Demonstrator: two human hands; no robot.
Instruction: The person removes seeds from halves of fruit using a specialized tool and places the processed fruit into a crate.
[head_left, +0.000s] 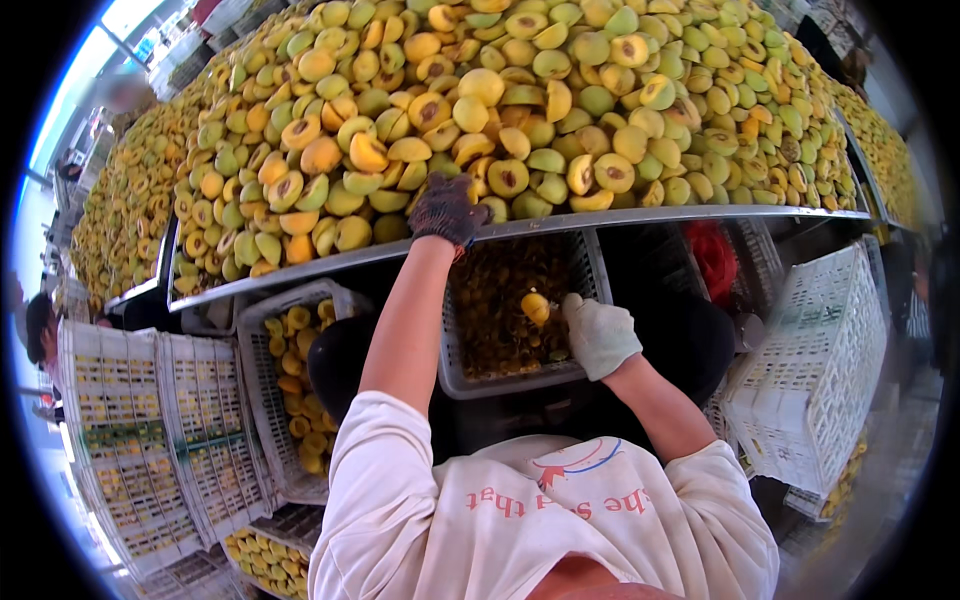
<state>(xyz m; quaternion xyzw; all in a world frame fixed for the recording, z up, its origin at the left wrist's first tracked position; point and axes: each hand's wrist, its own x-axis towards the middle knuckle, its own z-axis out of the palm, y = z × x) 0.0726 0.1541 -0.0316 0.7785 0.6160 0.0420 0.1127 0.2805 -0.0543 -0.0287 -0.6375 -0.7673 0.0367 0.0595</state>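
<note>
My left hand (448, 208), in a dark knit glove, reaches over the metal edge of a table and touches the near side of a big heap of halved yellow-green stone fruits (525, 112). Whether its fingers hold a fruit is hidden. My right hand (602, 335), in a pale glove, is closed by a yellow fruit piece (535, 307), above a grey plastic crate (480, 388) with dark wet pits and scraps in it. The fruit piece seems to sit on a thin tool in that hand, mostly hidden by the fingers.
The table's metal rim (600, 219) runs across in front of me. At my left stand a crate of yellow fruit halves (304, 405) and white lattice crates (120, 442). An upright white crate (810, 375) and a red mesh bag (711, 262) are on the right. A person (43, 330) is at the far left.
</note>
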